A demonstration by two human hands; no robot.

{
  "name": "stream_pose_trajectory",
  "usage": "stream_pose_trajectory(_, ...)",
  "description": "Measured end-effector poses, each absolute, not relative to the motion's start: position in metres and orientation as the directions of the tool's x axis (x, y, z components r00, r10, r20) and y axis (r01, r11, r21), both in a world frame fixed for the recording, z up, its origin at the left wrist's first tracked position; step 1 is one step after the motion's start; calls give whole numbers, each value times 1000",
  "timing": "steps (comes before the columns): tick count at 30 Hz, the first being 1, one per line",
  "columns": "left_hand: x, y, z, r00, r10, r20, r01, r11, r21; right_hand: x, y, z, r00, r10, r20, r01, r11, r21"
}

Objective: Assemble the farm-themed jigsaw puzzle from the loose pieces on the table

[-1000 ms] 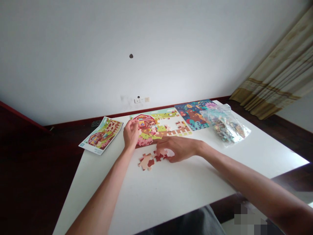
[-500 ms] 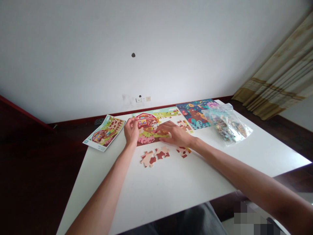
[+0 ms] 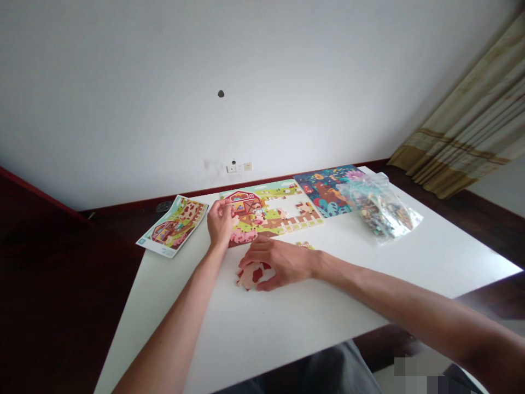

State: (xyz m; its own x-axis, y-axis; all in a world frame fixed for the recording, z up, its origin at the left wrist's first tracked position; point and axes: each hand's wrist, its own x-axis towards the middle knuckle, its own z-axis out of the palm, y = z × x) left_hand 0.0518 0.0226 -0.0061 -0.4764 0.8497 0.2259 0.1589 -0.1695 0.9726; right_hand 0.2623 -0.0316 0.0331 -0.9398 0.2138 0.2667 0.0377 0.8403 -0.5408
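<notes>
My left hand is at the left edge of the farm jigsaw puzzle, its fingers curled into a pinch; whatever they may hold is hidden. In front of the puzzle, my right hand arches over loose brown-and-cream puzzle pieces, thumb and fingers apart on either side of them. It partly covers those pieces. Beyond its wrist another small loose piece shows. The puzzle has a red barn, pigs and a white fence, with a white gap in its right half.
A printed picture sheet of the farm scene overhangs the left edge of the white table. A dark blue puzzle picture lies at the back right. Partly over it rests a clear plastic bag of pieces. A wall stands behind.
My right hand has moved from over the puzzle towards me, down to the loose pieces, uncovering the fence and the gap. My left hand has stayed nearly in place.
</notes>
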Motion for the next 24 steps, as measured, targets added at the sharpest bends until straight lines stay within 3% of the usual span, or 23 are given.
stream_pose_trajectory(5, 50, 23, -8, -473, 849, 238, 164, -180, 970, 274, -21, 46, -913, 297, 278, 107, 835, -540)
stream_pose_trajectory(13, 50, 22, -9, -460, 858, 228, 173, -165, 971, 354, 67, 46, -699, 664, 265, 525, 728, -440)
stream_pose_trajectory(24, 51, 22, -5, -456, 865, 209, 151, -156, 976, 380, 88, 41, -732, 670, 124, 546, 686, -481)
